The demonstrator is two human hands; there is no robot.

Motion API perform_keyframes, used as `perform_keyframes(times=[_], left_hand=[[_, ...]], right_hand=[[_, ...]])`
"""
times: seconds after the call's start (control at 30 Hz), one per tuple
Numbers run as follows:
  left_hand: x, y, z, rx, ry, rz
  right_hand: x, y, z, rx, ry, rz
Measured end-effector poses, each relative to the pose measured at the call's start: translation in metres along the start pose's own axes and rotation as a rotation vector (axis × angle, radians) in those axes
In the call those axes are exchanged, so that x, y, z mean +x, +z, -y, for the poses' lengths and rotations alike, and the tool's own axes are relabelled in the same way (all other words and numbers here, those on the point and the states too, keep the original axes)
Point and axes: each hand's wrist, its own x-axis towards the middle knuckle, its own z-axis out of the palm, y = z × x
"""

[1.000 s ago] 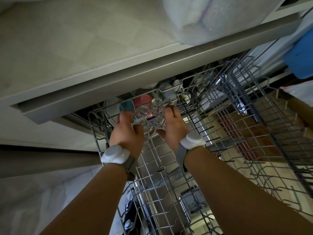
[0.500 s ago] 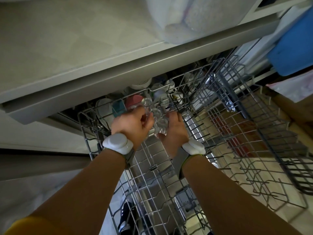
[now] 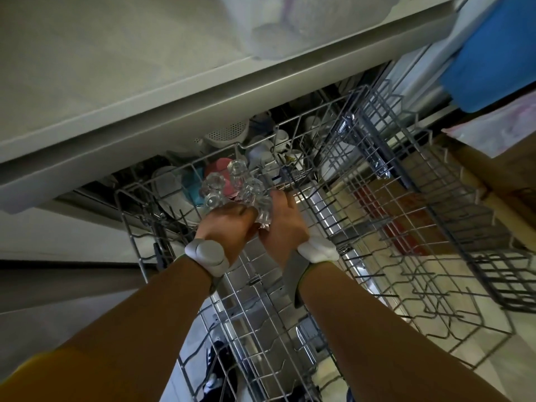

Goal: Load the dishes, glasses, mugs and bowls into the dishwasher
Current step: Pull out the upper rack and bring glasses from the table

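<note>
- Small clear glasses (image 3: 232, 190) are being held in a cluster over the upper rack (image 3: 377, 227), near its far left corner.
- The left hand (image 3: 224, 227) and right hand (image 3: 282, 224) are being kept side by side, fingers curled tight around the glasses.
- Next, by judgement, each glass is to be set between the rack's tines.

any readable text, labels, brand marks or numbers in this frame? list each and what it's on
None readable.
Upper rack: bare wire, no label.
Clear glasses in the hands: no print visible.
White wrist bands: blank.
Blue cloth: plain, no tag seen.
Mugs at the back: too small and blurred to tell.
</note>
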Motion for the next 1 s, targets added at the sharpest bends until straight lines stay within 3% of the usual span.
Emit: perform_keyframes(times=[0.17, 0.4, 0.5, 0.67, 0.83, 1.0], left_hand=[[0.001, 0.0, -0.003, -0.073, -0.032, 0.104], [-0.014, -0.016, -0.007, -0.095, -0.061, 0.13], [-0.017, -0.041, -0.024, -0.105, -0.097, 0.275], [-0.031, -0.098, -0.113, -0.104, -0.043, 0.812], [-0.031, -0.134, -0.231, -0.153, 0.15, 0.833], [-0.041, -0.151, -0.383, -0.128, 0.29, 0.837]], right_hand=[[-0.012, -0.001, 0.001, -0.028, 0.031, 0.064], [-0.052, -0.034, 0.004, -0.026, 0.003, 0.07], [-0.078, -0.069, 0.0, -0.06, 0.059, 0.099], [-0.165, -0.144, -0.012, -0.027, 0.196, 0.046], [-0.241, -0.196, -0.048, 0.053, 0.355, -0.006], [-0.343, -0.236, -0.127, 0.153, 0.504, -0.138]])
